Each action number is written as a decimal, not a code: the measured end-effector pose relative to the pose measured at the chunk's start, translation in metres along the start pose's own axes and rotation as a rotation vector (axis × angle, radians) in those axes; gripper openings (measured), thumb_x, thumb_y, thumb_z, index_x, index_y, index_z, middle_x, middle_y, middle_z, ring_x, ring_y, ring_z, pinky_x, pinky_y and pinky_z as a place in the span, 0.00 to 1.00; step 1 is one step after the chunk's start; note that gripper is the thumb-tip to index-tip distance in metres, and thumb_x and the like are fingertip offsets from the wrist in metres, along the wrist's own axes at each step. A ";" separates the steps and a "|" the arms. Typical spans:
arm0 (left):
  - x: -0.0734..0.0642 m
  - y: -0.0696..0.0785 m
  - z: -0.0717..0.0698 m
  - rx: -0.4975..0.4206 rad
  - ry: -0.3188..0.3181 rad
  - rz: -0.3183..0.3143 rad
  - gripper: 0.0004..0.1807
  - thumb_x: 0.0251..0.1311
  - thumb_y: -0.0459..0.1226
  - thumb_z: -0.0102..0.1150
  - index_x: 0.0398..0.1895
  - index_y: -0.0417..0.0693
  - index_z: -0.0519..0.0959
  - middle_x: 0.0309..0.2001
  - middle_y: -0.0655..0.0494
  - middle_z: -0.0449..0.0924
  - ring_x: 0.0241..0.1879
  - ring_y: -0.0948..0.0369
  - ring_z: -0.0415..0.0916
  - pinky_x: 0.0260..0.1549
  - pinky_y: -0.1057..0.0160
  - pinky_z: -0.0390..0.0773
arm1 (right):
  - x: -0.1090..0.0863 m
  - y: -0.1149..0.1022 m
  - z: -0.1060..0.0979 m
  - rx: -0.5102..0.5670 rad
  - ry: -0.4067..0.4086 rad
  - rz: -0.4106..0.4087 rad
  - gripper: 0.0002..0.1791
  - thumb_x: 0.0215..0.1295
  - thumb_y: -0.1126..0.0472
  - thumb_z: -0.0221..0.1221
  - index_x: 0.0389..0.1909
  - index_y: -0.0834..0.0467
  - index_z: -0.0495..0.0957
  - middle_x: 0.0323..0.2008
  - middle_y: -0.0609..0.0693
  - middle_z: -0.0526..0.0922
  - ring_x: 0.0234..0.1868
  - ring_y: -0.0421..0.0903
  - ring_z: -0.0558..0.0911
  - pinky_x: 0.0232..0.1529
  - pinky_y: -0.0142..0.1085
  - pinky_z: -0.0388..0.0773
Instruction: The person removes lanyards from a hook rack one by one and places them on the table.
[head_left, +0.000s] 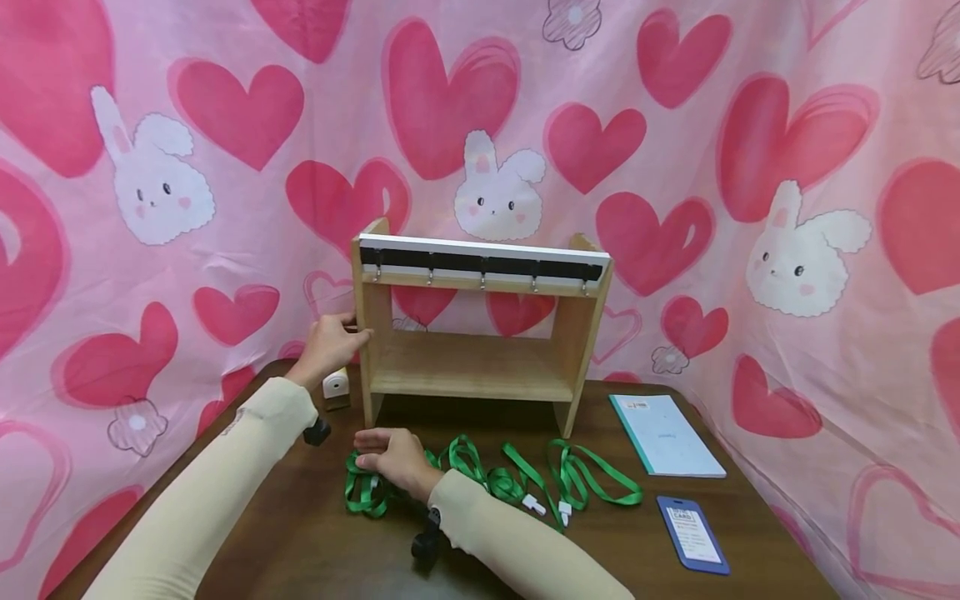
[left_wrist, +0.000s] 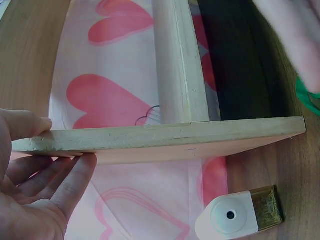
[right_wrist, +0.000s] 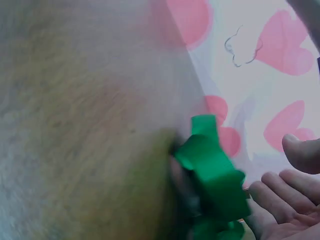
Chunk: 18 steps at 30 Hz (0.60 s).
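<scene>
My left hand holds the upright side panel of a small wooden rack. In the left wrist view, the thumb lies on one face of the panel and the fingers against the other. Several metal hooks hang from a black strip along the rack's top. My right hand is over the leftmost of several green lanyards on the table. In the right wrist view, its fingers are loosely bent, palm showing, with the green lanyard close by the fingertips.
A white pencil sharpener stands behind the left wrist. More green lanyards with white clips lie before the rack. To the right are a pale notebook and a blue card holder. Pink patterned cloth hangs round the table.
</scene>
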<state>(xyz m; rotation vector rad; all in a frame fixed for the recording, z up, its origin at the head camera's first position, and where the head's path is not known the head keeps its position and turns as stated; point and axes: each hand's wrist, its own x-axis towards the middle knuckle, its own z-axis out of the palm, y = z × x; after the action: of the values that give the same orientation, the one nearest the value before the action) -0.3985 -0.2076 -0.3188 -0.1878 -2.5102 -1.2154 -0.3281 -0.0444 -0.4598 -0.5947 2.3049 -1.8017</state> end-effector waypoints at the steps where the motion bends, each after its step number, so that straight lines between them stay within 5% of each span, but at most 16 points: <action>1: 0.000 0.000 0.000 -0.001 -0.002 0.000 0.28 0.68 0.42 0.60 0.67 0.37 0.75 0.57 0.34 0.83 0.53 0.42 0.85 0.48 0.46 0.86 | -0.001 -0.003 -0.002 0.009 -0.007 -0.006 0.18 0.60 0.69 0.68 0.53 0.59 0.86 0.50 0.55 0.90 0.49 0.43 0.89 0.49 0.32 0.86; 8: -0.001 0.002 -0.001 0.007 -0.003 -0.004 0.29 0.68 0.42 0.60 0.68 0.37 0.73 0.58 0.34 0.82 0.53 0.40 0.84 0.49 0.45 0.85 | -0.006 -0.024 -0.023 0.081 -0.066 -0.012 0.17 0.64 0.65 0.66 0.54 0.56 0.86 0.54 0.57 0.88 0.53 0.43 0.88 0.55 0.35 0.85; 15: -0.001 0.004 0.000 0.002 0.018 -0.008 0.28 0.67 0.42 0.61 0.68 0.37 0.74 0.57 0.34 0.82 0.53 0.41 0.85 0.50 0.45 0.85 | -0.013 -0.047 -0.047 0.241 -0.139 -0.069 0.20 0.68 0.68 0.61 0.60 0.66 0.79 0.60 0.67 0.81 0.62 0.60 0.82 0.61 0.44 0.83; 18: -0.003 0.003 0.001 0.005 0.023 -0.004 0.28 0.67 0.42 0.61 0.67 0.37 0.75 0.57 0.34 0.83 0.52 0.42 0.85 0.50 0.45 0.86 | -0.017 -0.053 -0.055 0.255 -0.147 -0.073 0.21 0.69 0.67 0.61 0.61 0.67 0.78 0.61 0.68 0.80 0.60 0.57 0.84 0.63 0.48 0.81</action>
<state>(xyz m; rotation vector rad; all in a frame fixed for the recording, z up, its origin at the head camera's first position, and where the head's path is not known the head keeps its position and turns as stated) -0.3955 -0.2052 -0.3180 -0.1664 -2.4949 -1.2058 -0.3216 0.0013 -0.3967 -0.7473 1.9433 -1.9705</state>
